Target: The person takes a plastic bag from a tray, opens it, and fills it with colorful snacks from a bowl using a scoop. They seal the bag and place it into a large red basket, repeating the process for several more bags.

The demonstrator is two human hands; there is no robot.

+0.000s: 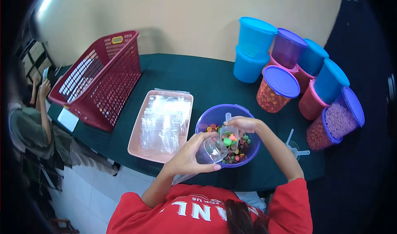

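Observation:
My left hand (191,153) is wrapped round a clear plastic cup (216,148), tilted over the near left side of a purple basin (257,148). My right hand (245,124) grips a translucent scoop (228,117) above the basin, close to the cup's mouth. Green and pinkish round pieces (228,140) show in the scoop. Several coloured round pieces that look like candy or cereal (242,145) lie in the basin below. The hands and the cup hide part of its contents.
Left of the basin is a pink tray (134,145) with clear plastic bags (163,126). Beyond it stands a maroon basket (120,85). Several lidded tubs (278,89) are stacked at the right. Another scoop (303,153) lies near the right edge. A person (31,126) is at far left.

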